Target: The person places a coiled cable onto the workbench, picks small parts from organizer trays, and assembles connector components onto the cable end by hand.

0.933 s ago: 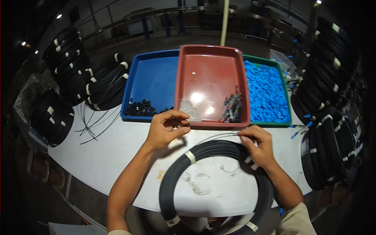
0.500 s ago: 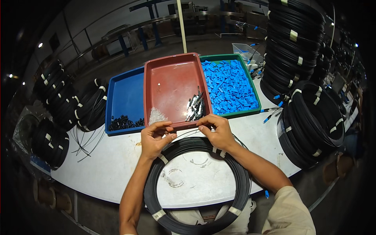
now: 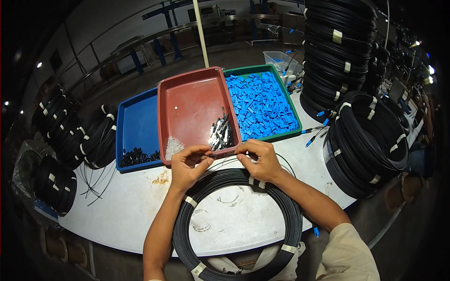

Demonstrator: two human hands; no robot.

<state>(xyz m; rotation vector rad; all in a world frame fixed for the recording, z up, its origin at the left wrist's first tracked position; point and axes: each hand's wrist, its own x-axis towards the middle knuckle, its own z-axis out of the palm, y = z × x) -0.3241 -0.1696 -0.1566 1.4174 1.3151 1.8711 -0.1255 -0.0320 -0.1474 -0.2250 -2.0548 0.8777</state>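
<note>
A coil of thin black cable [image 3: 293, 210], bound with pale tape bands, lies in front of me, partly over the table's near edge. Above its far side, my left hand [image 3: 187, 166] pinches a small dark cylindrical piece [image 3: 212, 156] between thumb and fingers. Facing it, my right hand [image 3: 258, 160] pinches the thin cable near its end, which points toward the left hand's piece. The fingertips hide whether the two touch. Just beyond my hands stands a red tray [image 3: 187, 100] with black-and-silver connector parts [image 3: 220, 133] and small clear pieces [image 3: 174, 147].
A blue tray [image 3: 137, 122] with small black parts is at the left, a green tray [image 3: 293, 105] full of blue connector pieces at the right. Tall stacked cable coils [image 3: 335, 51] and more coils [image 3: 370, 140] stand right; others [image 3: 96, 138] crowd the left of the white table [image 3: 136, 206].
My view has shifted, so the trays appear farther left and slightly lower. The dark piece now shows at the left fingertips, and the hands still face each other.
</note>
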